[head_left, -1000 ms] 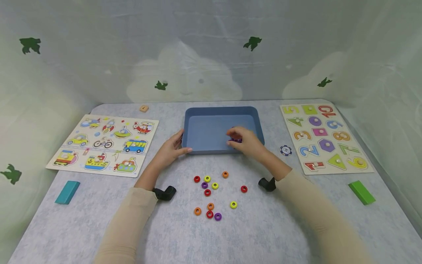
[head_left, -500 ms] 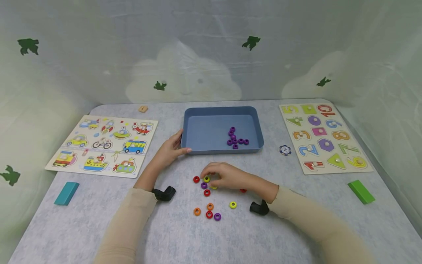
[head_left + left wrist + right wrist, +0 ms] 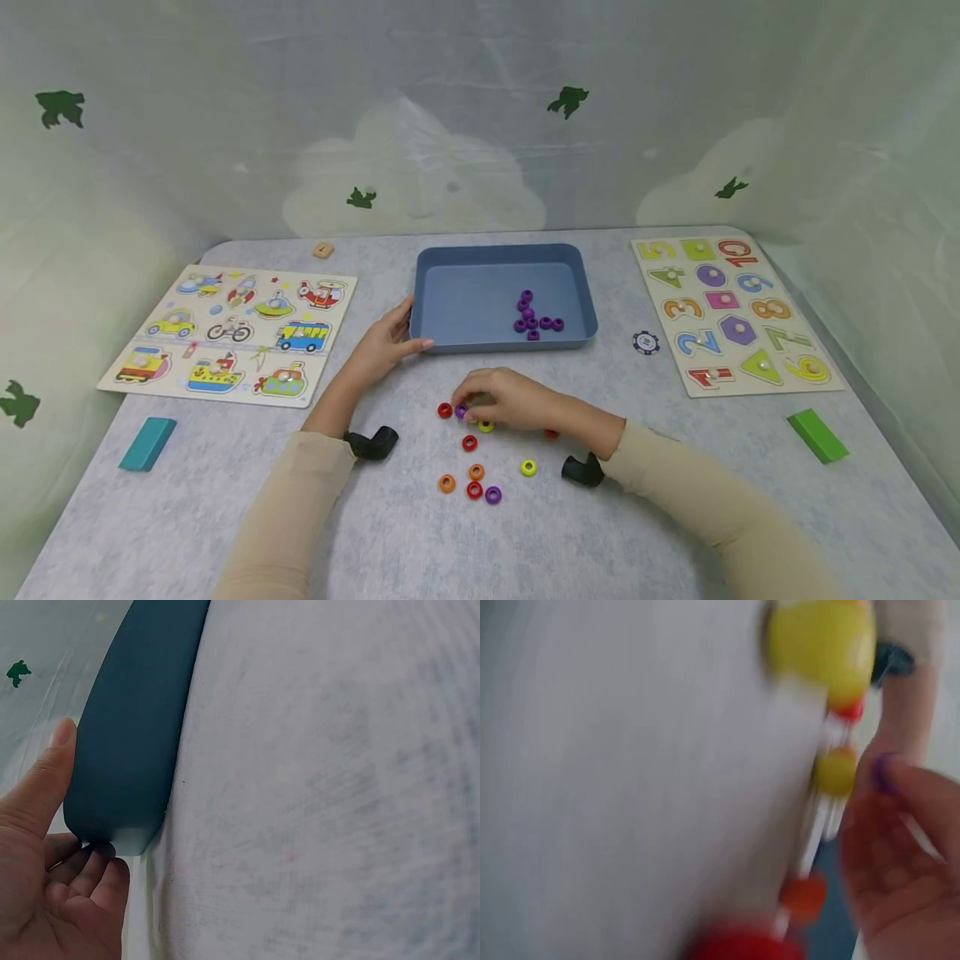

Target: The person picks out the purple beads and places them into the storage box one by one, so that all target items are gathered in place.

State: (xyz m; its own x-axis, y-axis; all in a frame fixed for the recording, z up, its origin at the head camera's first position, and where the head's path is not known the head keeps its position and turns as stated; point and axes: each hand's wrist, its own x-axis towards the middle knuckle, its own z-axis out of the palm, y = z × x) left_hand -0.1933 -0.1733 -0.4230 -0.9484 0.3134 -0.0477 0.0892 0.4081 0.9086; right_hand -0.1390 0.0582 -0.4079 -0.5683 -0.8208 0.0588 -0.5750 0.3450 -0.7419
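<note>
The right hand [image 3: 517, 400] pinches a purple bead [image 3: 883, 772] between thumb and finger, just over a group of loose beads; it covers part of that group. Beside its fingertips lie a red bead [image 3: 445, 410] and a yellow bead [image 3: 486, 427]. At the left front corner of a blue tray [image 3: 504, 347], the left hand [image 3: 377, 350] grips the wall. Its thumb [image 3: 46, 776] lies along one side of the corner and the fingers curl against the other. Inside the tray, towards the right, sit several purple beads [image 3: 528, 314].
Nearer the person are more red, orange, yellow and purple beads [image 3: 492, 495]. A vehicle puzzle board [image 3: 232, 333] lies left, a number puzzle board [image 3: 731, 317] right. Also on the table are a poker chip [image 3: 646, 342], a teal block [image 3: 147, 444], a green block [image 3: 817, 436] and a small wooden tile [image 3: 323, 250].
The right hand has left the tray, come towards the person to the loose beads and taken hold of a purple one. The left hand has stayed at the tray's corner.
</note>
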